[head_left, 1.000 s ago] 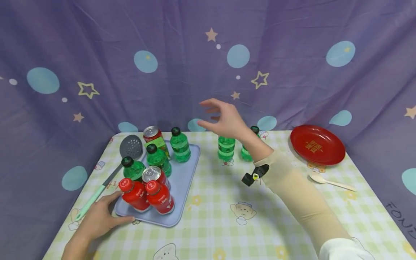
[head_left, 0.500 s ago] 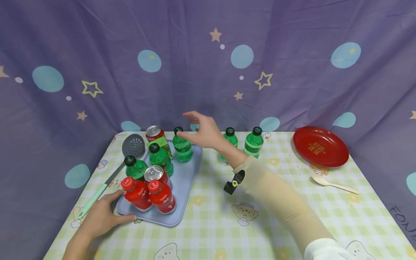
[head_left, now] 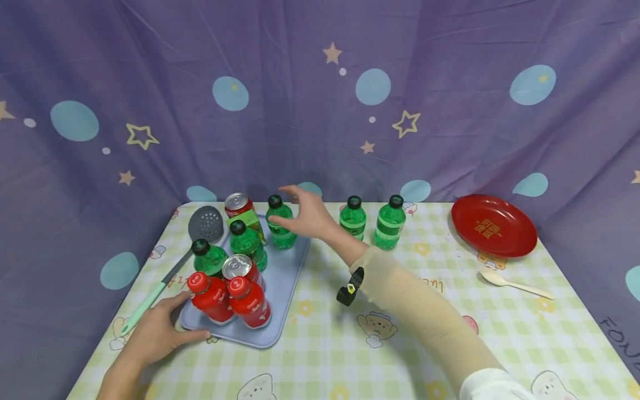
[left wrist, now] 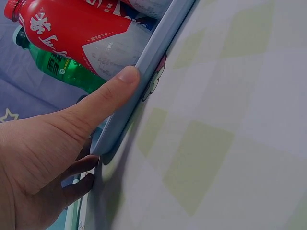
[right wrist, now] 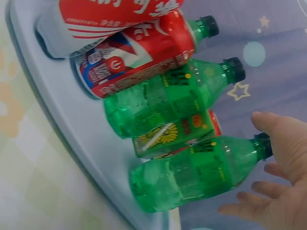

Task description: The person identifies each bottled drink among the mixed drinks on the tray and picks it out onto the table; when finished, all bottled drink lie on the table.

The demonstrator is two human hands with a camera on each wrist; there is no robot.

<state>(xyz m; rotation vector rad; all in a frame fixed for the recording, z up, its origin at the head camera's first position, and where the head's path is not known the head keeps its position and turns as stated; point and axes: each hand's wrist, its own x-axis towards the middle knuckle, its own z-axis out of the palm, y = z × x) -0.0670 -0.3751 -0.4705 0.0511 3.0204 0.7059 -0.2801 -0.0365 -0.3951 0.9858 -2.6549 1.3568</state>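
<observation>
On the blue tray (head_left: 281,283) stand several drinks: green bottles, red bottles and cans. My left hand (head_left: 159,331) rests at its near left corner. In the left wrist view its straight thumb lies along the tray's rim (left wrist: 125,105), the fingers on the other side of the corner. My right hand (head_left: 311,215) is at the tray's back right, spread beside a green bottle (head_left: 282,238) with a black cap. In the right wrist view the thumb and loose fingers stand apart on either side of that bottle's cap (right wrist: 263,145), not closed on it.
Two green bottles (head_left: 353,218) (head_left: 389,223) stand right of the tray. A red plate (head_left: 510,228) and a pale spoon (head_left: 520,286) lie at the right. A slotted turner (head_left: 175,272) with a mint handle lies along the tray's left. A purple curtain (head_left: 450,111) hangs behind.
My right hand has moved left and down, from above the two bottles right of the tray to the green bottle at the tray's back right. My left hand stays at the tray corner.
</observation>
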